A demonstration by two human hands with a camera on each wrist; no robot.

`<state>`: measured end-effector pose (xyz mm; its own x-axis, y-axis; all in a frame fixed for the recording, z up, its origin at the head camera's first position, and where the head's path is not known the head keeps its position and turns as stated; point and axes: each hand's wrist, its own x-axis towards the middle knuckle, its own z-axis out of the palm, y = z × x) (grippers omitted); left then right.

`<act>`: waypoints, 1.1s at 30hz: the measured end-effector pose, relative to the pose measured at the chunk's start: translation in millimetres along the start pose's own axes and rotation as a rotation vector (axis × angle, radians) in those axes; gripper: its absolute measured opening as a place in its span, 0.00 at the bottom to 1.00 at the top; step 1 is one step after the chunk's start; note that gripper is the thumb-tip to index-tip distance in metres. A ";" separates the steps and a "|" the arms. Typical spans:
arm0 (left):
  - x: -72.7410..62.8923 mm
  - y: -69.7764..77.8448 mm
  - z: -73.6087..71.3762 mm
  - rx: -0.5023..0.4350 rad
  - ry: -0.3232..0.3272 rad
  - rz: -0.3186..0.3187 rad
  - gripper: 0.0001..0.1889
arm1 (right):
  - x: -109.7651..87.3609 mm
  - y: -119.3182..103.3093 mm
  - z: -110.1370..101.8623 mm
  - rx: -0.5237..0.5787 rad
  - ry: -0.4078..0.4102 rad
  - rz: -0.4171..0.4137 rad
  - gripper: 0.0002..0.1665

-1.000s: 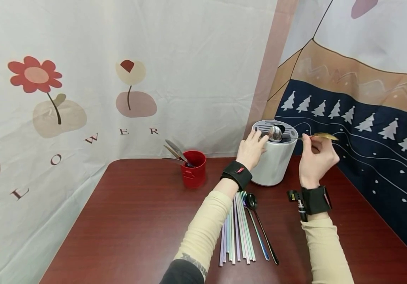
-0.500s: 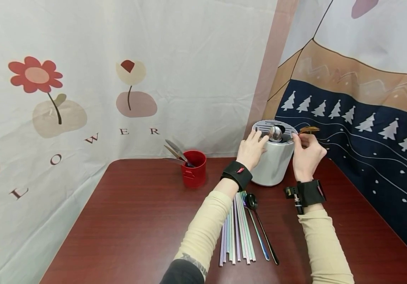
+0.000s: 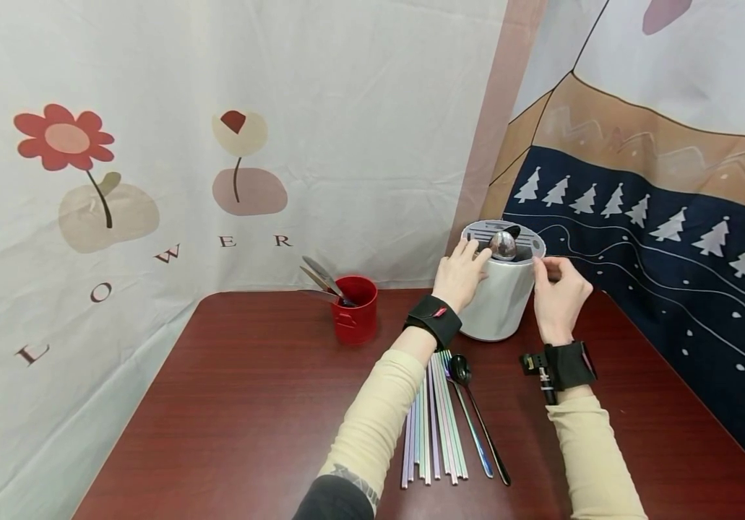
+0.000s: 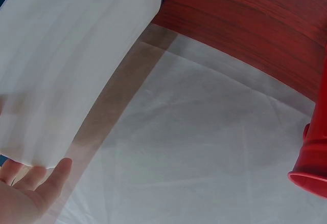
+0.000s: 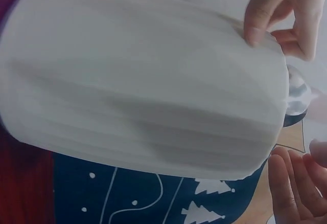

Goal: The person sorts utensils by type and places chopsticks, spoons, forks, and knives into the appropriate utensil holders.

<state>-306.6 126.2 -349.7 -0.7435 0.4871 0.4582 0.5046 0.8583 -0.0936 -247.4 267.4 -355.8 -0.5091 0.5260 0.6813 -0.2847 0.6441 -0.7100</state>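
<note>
Left fingers (image 4: 53, 182) grip the canister (image 3: 501, 305); right fingers (image 5: 284, 188) bend loosely alongside.

Whether home or studio cannot be told: a reddish-brown bench (image 3: 248, 404) is screened by a creased flower-printed cloth (image 3: 359, 144) and a tree-printed cloth (image 3: 691, 303), while a domestic note is given by the cutlery holder (image 3: 492, 310) and chopsticks (image 3: 433, 426).

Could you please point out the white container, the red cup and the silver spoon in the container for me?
White container (image 3: 501, 305), head view: front of its wall.
Red cup (image 3: 357, 325), head view: its outer wall.
Silver spoon (image 3: 503, 246), head view: its rounded bowl.
</note>
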 end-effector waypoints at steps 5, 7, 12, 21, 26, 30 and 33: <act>-0.2 -0.2 -0.5 -0.002 -0.005 -0.004 0.19 | -15.8 3.5 -3.6 0.008 -0.050 -0.009 0.12; -0.4 -0.4 -0.8 -0.002 -0.006 -0.005 0.19 | -23.6 4.9 -5.3 0.015 -0.066 -0.009 0.13; -1.1 -0.2 -1.9 0.002 0.001 -0.005 0.19 | -42.9 8.9 -10.4 0.037 -0.096 0.009 0.12; -0.7 0.2 -2.4 0.005 -0.008 -0.007 0.19 | -71.1 19.7 -15.4 0.033 -0.180 0.001 0.11; -0.4 0.0 -2.0 0.007 -0.006 -0.011 0.19 | -75.5 25.5 -13.8 -0.018 -0.316 -0.048 0.10; -0.5 0.2 -1.3 0.015 -0.007 -0.004 0.19 | -76.5 29.0 -14.8 -0.149 -0.498 -0.075 0.09; -0.6 0.5 -1.0 0.008 -0.004 -0.005 0.19 | -77.2 31.0 -16.0 -0.244 -0.699 -0.063 0.10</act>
<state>-305.5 126.1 -349.1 -0.7479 0.4836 0.4548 0.4972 0.8620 -0.0989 -203.9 255.7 -427.6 -0.9193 0.0602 0.3888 -0.1832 0.8091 -0.5583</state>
